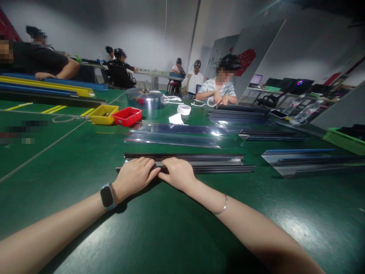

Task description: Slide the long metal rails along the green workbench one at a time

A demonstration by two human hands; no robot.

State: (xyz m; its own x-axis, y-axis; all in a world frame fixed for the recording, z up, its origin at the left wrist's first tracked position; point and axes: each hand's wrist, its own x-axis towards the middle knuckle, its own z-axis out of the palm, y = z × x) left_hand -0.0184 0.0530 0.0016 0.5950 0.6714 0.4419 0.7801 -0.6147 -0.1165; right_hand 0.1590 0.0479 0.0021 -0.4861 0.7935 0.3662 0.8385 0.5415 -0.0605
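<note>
Dark profile (222, 169) under the fingers (146, 162) of both hands

Lengthwise on the green tabletop (176, 232): the dark profile, with two parallel rails and a shiny part between. Left hand (133, 176) towards the left end, right hand (179, 174) just beside, near the middle of the length. Fingers of both hands bent over the near rail, thumbs on the near side, so closed around this rail; force of the grip not possible to tell. Far rail just beyond the fingers, contact there hard to see. Longer part of the profile uncovered at the right, only a short piece at the left. On the left wrist, a watch (107, 196). Farther away, transparent strips (173, 139), then a red tray (129, 120) and a yellow tray (103, 120) side by side. Well apart to the right, other profiles (308, 161).
</note>
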